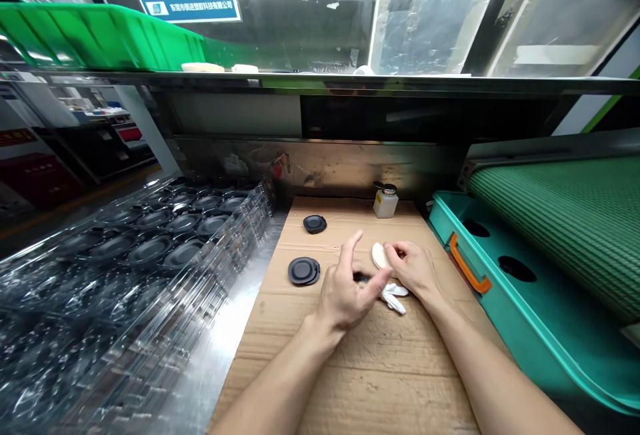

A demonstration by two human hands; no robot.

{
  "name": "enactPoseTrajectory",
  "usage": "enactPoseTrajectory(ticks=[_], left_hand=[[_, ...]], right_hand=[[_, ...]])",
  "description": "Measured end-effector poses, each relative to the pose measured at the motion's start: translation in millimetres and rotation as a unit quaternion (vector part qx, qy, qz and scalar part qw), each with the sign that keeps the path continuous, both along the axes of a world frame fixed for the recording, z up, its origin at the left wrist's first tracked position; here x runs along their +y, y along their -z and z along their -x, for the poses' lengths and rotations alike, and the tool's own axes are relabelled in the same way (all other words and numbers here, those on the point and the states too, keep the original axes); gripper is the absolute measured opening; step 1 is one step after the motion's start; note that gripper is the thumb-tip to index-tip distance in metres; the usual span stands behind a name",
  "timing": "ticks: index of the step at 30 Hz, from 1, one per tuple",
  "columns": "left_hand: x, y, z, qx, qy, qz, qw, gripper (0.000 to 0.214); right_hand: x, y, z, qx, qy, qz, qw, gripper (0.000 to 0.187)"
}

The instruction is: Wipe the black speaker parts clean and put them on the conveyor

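A sheet of brown cardboard [350, 362] covers the bench in front of me. My left hand [347, 285] holds a small black disc [362, 278], mostly hidden by its fingers, with the index finger raised. My right hand [411, 268] grips the edge of a white oval pad [379, 256] close to that disc. A crumpled white cloth [395, 298] lies under my hands. Two more black round discs [304, 270] [315, 224] rest on the cardboard to the left, and a small white bottle with a black cap [385, 203] stands at the far edge.
Stacked clear plastic trays [150, 288] holding rows of black discs fill the left side. To the right sits a teal tray [520, 315] with an orange handle, beside a green ribbed conveyor belt [555, 222]. A green bin [95, 38] sits on a shelf above.
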State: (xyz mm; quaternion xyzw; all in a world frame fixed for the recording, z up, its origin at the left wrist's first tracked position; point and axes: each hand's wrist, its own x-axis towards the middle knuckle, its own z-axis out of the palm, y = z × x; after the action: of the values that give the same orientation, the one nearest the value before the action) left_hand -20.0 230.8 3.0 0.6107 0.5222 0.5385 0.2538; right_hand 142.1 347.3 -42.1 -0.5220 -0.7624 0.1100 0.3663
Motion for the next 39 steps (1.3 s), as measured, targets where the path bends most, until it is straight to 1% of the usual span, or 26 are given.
enactPoseTrajectory(ticks=[1,2,3,5,8,11,14,16,18,19,20,21,23,25,28,32,35,39], left_hand=[[2,3.8,2,0.031,-0.014,0.029,0.999,0.048],[5,8.3,4,0.067,-0.029,0.056,0.996,0.034],[7,13.0,6,0.103,-0.043,0.078,0.991,0.033],[11,21.7,8,0.148,-0.063,0.101,0.982,0.043],[12,28.6,10,0.135,-0.076,0.107,0.982,0.042],[12,27.7,11,0.111,-0.062,0.115,0.985,0.045],[20,19.5,19,0.069,-0.044,0.136,0.987,0.049],[33,8.9,33,0.045,-0.069,0.13,0.988,0.05],[52,-5.0,53,0.064,-0.134,0.117,0.982,0.052],[64,-12.4,65,0.086,-0.175,0.113,0.974,0.053],[76,-19.2,77,0.119,-0.22,0.121,0.961,0.052],[88,-25.1,89,0.141,-0.251,0.131,0.949,0.05],[112,-32.8,110,0.174,-0.293,0.153,0.928,0.045],[131,-34.3,124,0.199,-0.317,0.176,0.91,0.041],[151,-27.6,133,0.231,-0.338,0.211,0.888,0.039],[166,-12.6,134,0.264,-0.344,0.246,0.867,0.037],[176,-4.1,132,0.282,-0.349,0.259,0.855,0.04],[185,-0.1,129,0.3,-0.345,0.266,0.848,0.044]], right_hand=[[0,0.1,0,0.0,0.0,-0.002,1.0,0.042],[0,0.1,0,0.001,-0.001,-0.005,1.0,0.042],[1,0.2,0,0.0,-0.001,-0.006,1.0,0.041],[1,0.2,0,-0.003,0.001,-0.002,1.0,0.04],[1,-0.3,-1,-0.007,0.005,0.011,1.0,0.039],[0,-0.5,-1,-0.003,0.002,0.017,1.0,0.04],[0,0.6,0,-0.004,0.004,0.015,1.0,0.041],[1,1.7,0,-0.006,0.004,0.016,1.0,0.041],[2,2.6,0,-0.007,0.008,0.018,1.0,0.041],[2,2.9,0,-0.006,0.011,0.018,1.0,0.041],[3,3.0,1,-0.006,0.014,0.018,1.0,0.041],[3,2.9,1,-0.005,0.017,0.018,1.0,0.041],[3,2.6,1,-0.003,0.021,0.018,1.0,0.039],[3,2.1,2,-0.001,0.025,0.017,1.0,0.039],[3,1.2,2,0.006,0.025,0.016,1.0,0.037],[3,-0.1,2,0.007,0.034,0.023,0.999,0.035],[4,-0.7,2,0.003,0.036,0.019,0.999,0.033],[4,-1.0,2,-0.005,0.04,0.02,0.999,0.032]])
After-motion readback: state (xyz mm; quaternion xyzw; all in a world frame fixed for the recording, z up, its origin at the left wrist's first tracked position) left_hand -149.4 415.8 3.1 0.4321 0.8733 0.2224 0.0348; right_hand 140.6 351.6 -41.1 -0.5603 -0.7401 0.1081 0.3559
